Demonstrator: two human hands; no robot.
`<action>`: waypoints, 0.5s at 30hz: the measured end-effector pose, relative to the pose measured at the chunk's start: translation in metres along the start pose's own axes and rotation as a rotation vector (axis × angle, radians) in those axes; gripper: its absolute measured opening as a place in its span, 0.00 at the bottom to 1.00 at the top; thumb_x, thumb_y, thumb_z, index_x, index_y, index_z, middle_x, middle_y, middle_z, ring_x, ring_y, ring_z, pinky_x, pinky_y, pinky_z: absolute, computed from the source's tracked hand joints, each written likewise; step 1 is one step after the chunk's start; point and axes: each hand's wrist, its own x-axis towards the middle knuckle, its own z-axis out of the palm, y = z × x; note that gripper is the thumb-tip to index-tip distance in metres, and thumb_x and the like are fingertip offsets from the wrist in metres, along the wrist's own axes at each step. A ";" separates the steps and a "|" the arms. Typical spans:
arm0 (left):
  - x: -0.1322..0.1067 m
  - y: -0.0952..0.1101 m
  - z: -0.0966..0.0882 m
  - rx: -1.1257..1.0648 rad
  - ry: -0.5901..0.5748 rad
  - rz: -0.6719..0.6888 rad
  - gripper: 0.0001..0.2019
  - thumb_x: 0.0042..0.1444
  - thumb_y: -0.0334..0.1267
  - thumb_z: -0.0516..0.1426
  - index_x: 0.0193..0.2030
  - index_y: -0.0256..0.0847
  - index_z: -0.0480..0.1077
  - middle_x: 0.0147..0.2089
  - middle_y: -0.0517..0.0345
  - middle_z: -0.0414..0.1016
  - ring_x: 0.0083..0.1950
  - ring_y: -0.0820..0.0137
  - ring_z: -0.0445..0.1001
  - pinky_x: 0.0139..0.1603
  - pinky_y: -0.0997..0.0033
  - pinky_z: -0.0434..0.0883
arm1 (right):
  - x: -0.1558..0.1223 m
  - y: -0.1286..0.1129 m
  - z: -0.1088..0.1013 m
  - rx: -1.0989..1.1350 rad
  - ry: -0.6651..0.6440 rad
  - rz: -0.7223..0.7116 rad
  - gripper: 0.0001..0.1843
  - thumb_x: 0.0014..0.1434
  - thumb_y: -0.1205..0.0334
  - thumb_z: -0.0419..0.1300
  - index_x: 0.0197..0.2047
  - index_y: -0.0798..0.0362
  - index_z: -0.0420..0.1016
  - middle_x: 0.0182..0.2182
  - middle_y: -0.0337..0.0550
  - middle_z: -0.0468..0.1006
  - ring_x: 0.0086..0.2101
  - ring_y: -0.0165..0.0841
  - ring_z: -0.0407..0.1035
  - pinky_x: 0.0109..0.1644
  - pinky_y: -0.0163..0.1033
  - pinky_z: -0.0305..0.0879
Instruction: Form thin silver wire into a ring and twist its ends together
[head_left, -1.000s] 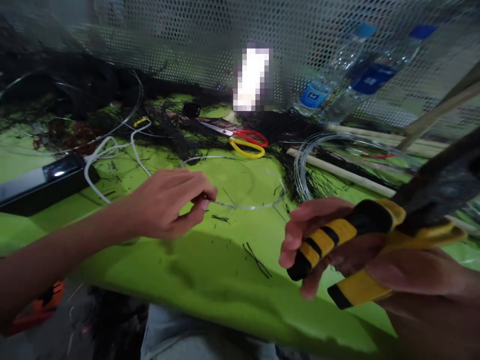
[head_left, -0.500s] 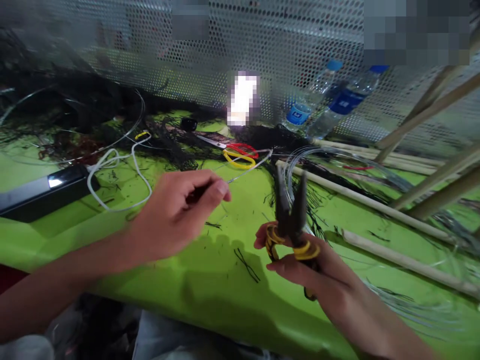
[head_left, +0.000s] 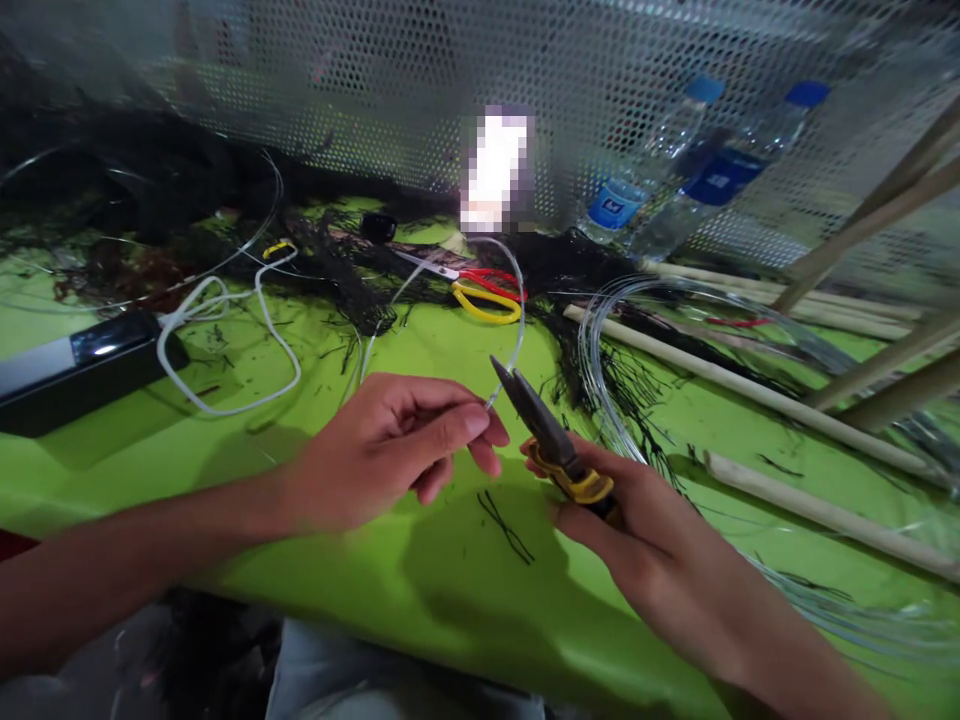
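Glossy green sheeting (head_left: 360, 585) covers the table, backed by a grey perforated panel (head_left: 360, 100). Left hand (head_left: 405, 440): fingers curled, thumb and forefinger pinch one whitish translucent strand (head_left: 520, 325), which loops away beyond it. Right hand (head_left: 645, 520), just beside: closed around yellow-handled dark metal pliers (head_left: 544, 420), tips near the strand. Beyond both hands lie red-and-yellow-handled steel scissors (head_left: 469, 274); beyond the right, one coil of clear line (head_left: 589, 360).

Pliers (head_left: 551, 428) dk gry & ylw, tbl (head_left: 442, 350) brt grn.
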 end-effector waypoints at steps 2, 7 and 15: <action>-0.003 -0.002 0.001 0.033 0.063 0.043 0.09 0.69 0.39 0.58 0.41 0.38 0.79 0.34 0.56 0.84 0.20 0.82 0.69 0.19 0.85 0.67 | -0.002 0.003 -0.002 -0.041 0.001 0.000 0.21 0.62 0.63 0.61 0.58 0.44 0.76 0.43 0.41 0.85 0.41 0.46 0.79 0.38 0.46 0.74; -0.011 -0.010 0.000 0.204 0.139 0.145 0.11 0.70 0.41 0.57 0.45 0.40 0.80 0.34 0.59 0.84 0.20 0.83 0.68 0.19 0.86 0.66 | -0.008 0.006 -0.008 -0.169 -0.012 0.006 0.23 0.67 0.59 0.57 0.64 0.46 0.72 0.49 0.43 0.85 0.43 0.45 0.80 0.37 0.45 0.73; -0.011 -0.015 -0.002 0.519 0.278 0.404 0.09 0.70 0.36 0.57 0.45 0.38 0.80 0.33 0.63 0.84 0.20 0.85 0.64 0.21 0.86 0.64 | -0.004 0.004 -0.009 -0.265 0.039 -0.025 0.20 0.66 0.57 0.57 0.61 0.46 0.74 0.49 0.46 0.85 0.45 0.49 0.79 0.43 0.50 0.73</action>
